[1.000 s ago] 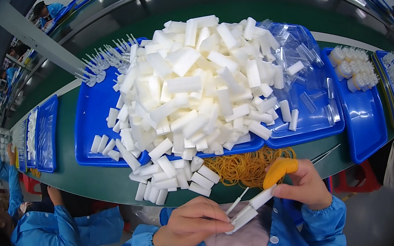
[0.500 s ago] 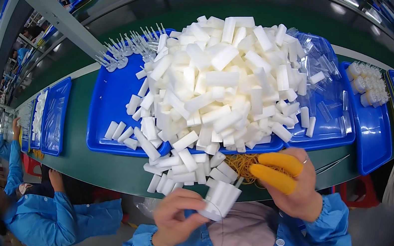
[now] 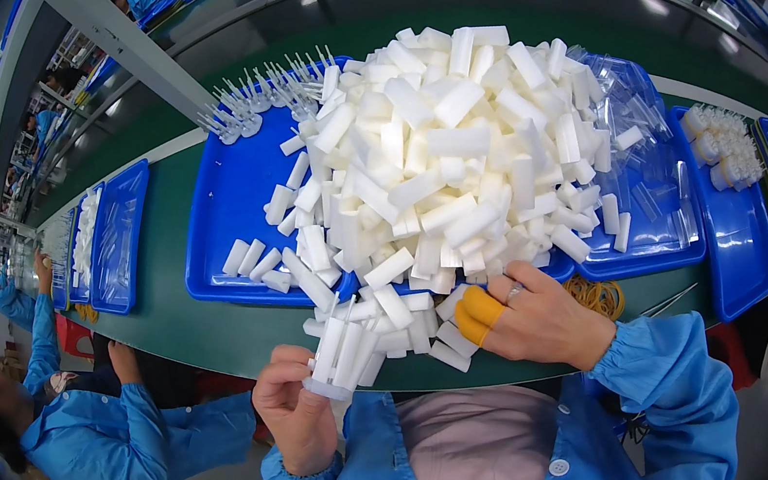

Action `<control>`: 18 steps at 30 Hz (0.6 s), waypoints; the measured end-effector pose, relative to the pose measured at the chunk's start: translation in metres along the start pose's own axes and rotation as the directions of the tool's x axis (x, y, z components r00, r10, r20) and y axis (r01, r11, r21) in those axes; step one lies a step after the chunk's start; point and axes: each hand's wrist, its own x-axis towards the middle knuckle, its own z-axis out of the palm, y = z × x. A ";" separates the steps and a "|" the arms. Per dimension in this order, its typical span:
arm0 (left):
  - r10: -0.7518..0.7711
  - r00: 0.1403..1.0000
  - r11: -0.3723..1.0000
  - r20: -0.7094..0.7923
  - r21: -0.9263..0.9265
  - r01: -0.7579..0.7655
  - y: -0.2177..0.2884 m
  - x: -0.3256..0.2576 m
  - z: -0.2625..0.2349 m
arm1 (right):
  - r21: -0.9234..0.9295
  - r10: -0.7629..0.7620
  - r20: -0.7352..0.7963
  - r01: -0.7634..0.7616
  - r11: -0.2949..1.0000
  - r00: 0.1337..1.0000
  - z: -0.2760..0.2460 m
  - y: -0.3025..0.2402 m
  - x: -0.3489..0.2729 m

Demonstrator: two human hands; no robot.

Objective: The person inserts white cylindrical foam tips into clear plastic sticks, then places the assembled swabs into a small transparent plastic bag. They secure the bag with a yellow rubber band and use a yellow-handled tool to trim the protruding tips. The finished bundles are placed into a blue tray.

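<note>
My left hand (image 3: 296, 409) grips a round white plastic base with upright thin rods and white foam pieces (image 3: 346, 353) standing on it, held upright in front of the table edge. Two fingers of my right hand (image 3: 531, 315) wear yellow finger cots. They are bent down at the loose white foam pieces (image 3: 455, 338) spilling off the front of the large foam pile (image 3: 457, 142). Whether a piece is pinched there is hidden by the fingers. Just behind that hand lies a bundle of yellow-brown rubber bands (image 3: 595, 295).
Under the pile sits a blue tray (image 3: 229, 208) with spiky white plastic parts (image 3: 267, 91) at its far edge. Another blue tray (image 3: 638, 251) holds clear plastic pieces. Metal tweezers (image 3: 670, 300) lie at the right. A co-worker in blue (image 3: 102, 426) sits at the left.
My right hand has left the rubber bands and moved left to the foam pieces. My left hand has carried the base leftward and turned it more upright, showing its rods.
</note>
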 end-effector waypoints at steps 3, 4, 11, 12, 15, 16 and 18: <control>-0.011 1.000 1.000 -0.002 -0.006 0.011 0.000 0.001 0.001 | -0.028 0.045 -0.008 -0.045 0.999 0.999 -0.005 0.000 -0.009; -0.015 1.000 1.000 -0.006 -0.002 0.015 0.000 0.001 0.001 | -0.023 0.048 -0.040 -0.049 0.999 0.998 -0.007 0.000 -0.008; -0.018 1.000 1.000 0.016 -0.004 0.018 0.000 0.004 0.010 | -0.060 0.052 -0.035 -0.054 0.997 0.998 0.009 -0.002 0.000; -0.020 1.000 1.000 0.017 -0.011 0.020 0.000 0.003 0.011 | -0.065 0.049 -0.019 -0.050 0.997 0.999 0.012 -0.001 0.000; -0.021 1.000 1.000 0.013 -0.002 0.021 -0.001 0.004 0.011 | -0.047 0.025 -0.026 -0.026 0.999 0.999 0.017 0.002 -0.003; -0.022 1.000 1.000 0.015 0.001 0.022 -0.002 0.004 0.011 | -0.049 0.039 -0.031 -0.040 0.998 0.999 0.015 0.002 -0.004; -0.024 1.000 1.000 0.016 0.008 0.024 -0.003 0.005 0.012 | -0.051 0.066 -0.041 -0.068 0.996 0.997 0.008 -0.001 -0.006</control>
